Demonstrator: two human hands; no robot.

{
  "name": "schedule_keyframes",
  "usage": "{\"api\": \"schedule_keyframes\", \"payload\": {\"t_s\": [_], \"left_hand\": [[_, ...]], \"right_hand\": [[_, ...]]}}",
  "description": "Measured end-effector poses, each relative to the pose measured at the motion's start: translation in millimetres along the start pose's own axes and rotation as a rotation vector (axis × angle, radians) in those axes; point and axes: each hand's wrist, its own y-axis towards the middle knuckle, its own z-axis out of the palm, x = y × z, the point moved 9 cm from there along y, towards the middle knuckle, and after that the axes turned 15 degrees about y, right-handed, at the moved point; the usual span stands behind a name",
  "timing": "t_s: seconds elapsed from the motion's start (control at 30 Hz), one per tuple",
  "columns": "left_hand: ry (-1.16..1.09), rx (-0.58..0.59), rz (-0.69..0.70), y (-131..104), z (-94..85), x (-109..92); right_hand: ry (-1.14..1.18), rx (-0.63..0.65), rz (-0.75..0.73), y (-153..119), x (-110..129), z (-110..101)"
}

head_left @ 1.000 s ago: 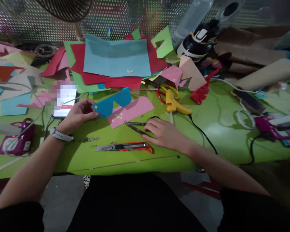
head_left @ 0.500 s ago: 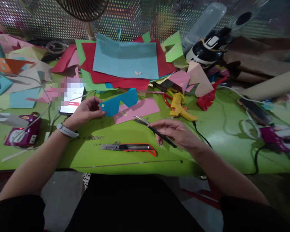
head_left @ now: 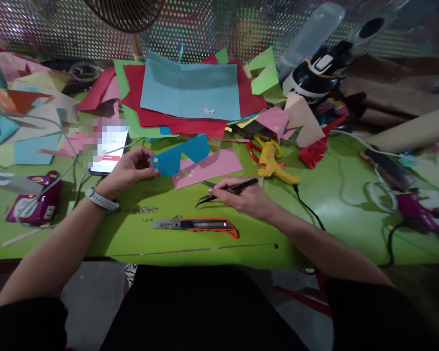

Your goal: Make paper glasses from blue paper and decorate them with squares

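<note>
Blue card (head_left: pixel 171 160) takes up the middle of the head view, its left end pinched between the thumb and fingers of the left hand (head_left: pixel 126 168), its lower edge overlapping a pink strip (head_left: pixel 219 163) on the green table (head_left: pixel 131 241). One pale square (head_left: pixel 156 160) sits close to that grip; a thumb sliding over it could smear or lift it, if it is not firmly fixed. More tiny squares (head_left: pixel 188 172) lie on the pink strip, just beside the card, so a drag of the card's edge, or a draught, might scatter them.

The right hand (head_left: pixel 247 197) has its fingers closed narrowly round dark tweezers (head_left: pixel 241 185), whose bent tips hang left of the knuckles, apart from the card. Whether anything is between the tips is too small to tell. Too hard a squeeze there could flick a square away, and a careless poke might dent the card.

Nearer the body lies a cutter (head_left: pixel 205 224) with its blade (head_left: pixel 164 224) bare, below both hands; a wrist lowered without looking could be cut. Beyond the right hand, the glue gun (head_left: pixel 270 163) trails a cord (head_left: pixel 309 207) beside the forearm, and a sleeve or elbow catching it could pull the gun across the work
</note>
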Motion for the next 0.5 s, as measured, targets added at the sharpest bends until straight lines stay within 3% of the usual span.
{"api": "schedule_keyframes", "payload": {"t_s": [0.07, 0.2, 0.37, 0.5], "left_hand": [[0.002, -0.001, -0.007, 0, -0.2, 2], [0.002, 0.001, -0.013, 1, -0.3, 5], [0.001, -0.002, -0.005, 1, -0.4, 4], [0.001, -0.002, 0.003, 0, -0.5, 3]], "right_hand": [[-0.065, 0.056, -0.010, 3, 3, 5], [-0.061, 0.143, 0.121, 4, -3, 10], [0.058, -0.090, -0.022, 16, 9, -10], [0.144, -0.189, -0.088, 33, -1, -15]]}}
